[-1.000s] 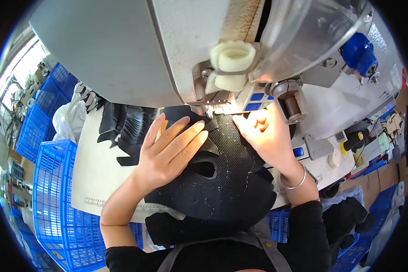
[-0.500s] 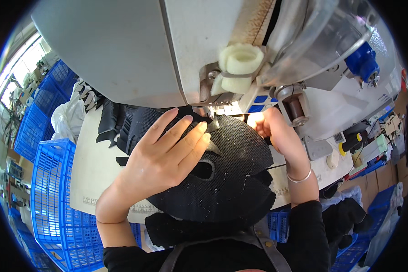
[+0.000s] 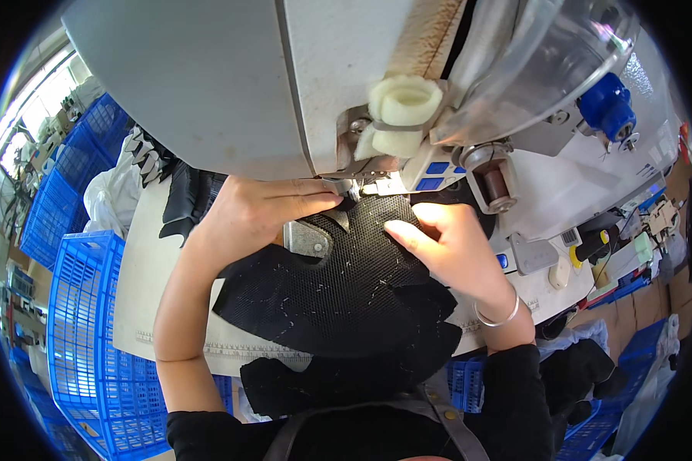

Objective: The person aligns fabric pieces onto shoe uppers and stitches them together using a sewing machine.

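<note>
A black mesh fabric piece (image 3: 331, 300) with a cut-out lies on the sewing machine's bed, its upper edge under the lit presser foot (image 3: 347, 189). My left hand (image 3: 250, 219) is at the piece's upper left, fingers together and tips at a small grey-black flap (image 3: 335, 220) beside the foot. Its thumb is hidden. My right hand (image 3: 457, 246) grips the upper right edge, thumb on top and the other fingers partly hidden. Through the cut-out shows a metal plate (image 3: 307, 240) with a screw.
The grey machine head (image 3: 192, 84) overhangs the work, with a brown thread bobbin (image 3: 501, 188) at its right. Black cut pieces (image 3: 188, 196) lie at the far left of the pale table (image 3: 150, 284). A blue crate (image 3: 84, 323) stands left. More black fabric (image 3: 323, 384) hangs over the front edge.
The mesh piece has turned and shifted slightly left. My left hand went from lying spread on it to fingers together by the foot. My right thumb has come onto the fabric.
</note>
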The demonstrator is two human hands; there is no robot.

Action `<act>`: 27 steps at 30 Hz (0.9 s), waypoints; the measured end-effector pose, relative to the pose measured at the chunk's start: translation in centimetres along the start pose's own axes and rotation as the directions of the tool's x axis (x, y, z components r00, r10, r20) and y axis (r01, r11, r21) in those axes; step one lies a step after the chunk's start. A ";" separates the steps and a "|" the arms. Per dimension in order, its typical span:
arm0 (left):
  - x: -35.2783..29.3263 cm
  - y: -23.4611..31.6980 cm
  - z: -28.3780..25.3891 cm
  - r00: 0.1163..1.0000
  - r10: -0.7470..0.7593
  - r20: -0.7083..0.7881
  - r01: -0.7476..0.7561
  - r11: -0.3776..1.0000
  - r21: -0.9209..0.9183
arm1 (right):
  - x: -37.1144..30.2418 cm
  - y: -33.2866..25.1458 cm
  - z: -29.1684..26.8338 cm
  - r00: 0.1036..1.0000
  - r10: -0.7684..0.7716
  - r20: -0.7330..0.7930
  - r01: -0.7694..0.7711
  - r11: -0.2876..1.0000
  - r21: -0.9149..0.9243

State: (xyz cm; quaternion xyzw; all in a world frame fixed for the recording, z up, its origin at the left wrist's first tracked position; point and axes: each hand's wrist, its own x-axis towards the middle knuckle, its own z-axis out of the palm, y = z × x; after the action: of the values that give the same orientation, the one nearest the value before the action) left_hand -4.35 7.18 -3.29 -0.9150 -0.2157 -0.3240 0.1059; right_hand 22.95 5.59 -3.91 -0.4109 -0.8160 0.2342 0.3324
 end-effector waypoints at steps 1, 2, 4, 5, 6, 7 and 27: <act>-0.5 0.1 0.2 1.000 -0.008 -0.003 0.008 0.998 0.060 | -1.1 -0.9 0.5 0.983 0.006 -0.182 -0.014 0.999 -0.047; -1.1 0.4 0.2 1.000 -0.017 -0.006 0.017 0.993 0.120 | -1.7 -0.9 0.2 0.947 -0.150 -0.284 0.046 0.939 -0.341; -0.4 4.2 -0.2 0.992 -0.118 0.054 0.084 0.900 0.428 | -2.7 -2.6 -0.2 0.844 -0.435 -0.313 0.251 0.838 -0.485; 0.5 5.8 0.0 0.992 -0.120 0.027 0.086 0.835 0.543 | -2.9 -3.5 0.2 0.869 -0.451 -0.204 0.317 0.823 -0.471; 1.3 6.9 -0.4 0.986 -0.140 0.087 0.060 0.796 0.602 | -3.2 -4.7 0.7 0.882 -0.461 -0.096 0.372 0.807 -0.459; 1.9 7.6 -0.9 0.980 -0.168 0.106 0.078 0.816 0.572 | -2.7 -4.4 2.3 0.845 -0.521 -0.117 0.395 0.757 -0.520; -2.4 8.9 -0.7 0.694 -0.679 0.240 0.674 0.495 -0.548 | 0.6 1.5 0.5 0.876 -0.423 -0.234 0.365 0.896 -0.253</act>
State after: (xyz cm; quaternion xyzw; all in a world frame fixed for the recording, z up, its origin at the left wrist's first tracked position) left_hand -2.26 -1.70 -4.77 -0.7388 -0.4420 -0.3933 -0.3227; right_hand 23.07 6.81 -5.04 -0.2959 -0.8461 0.0166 0.4431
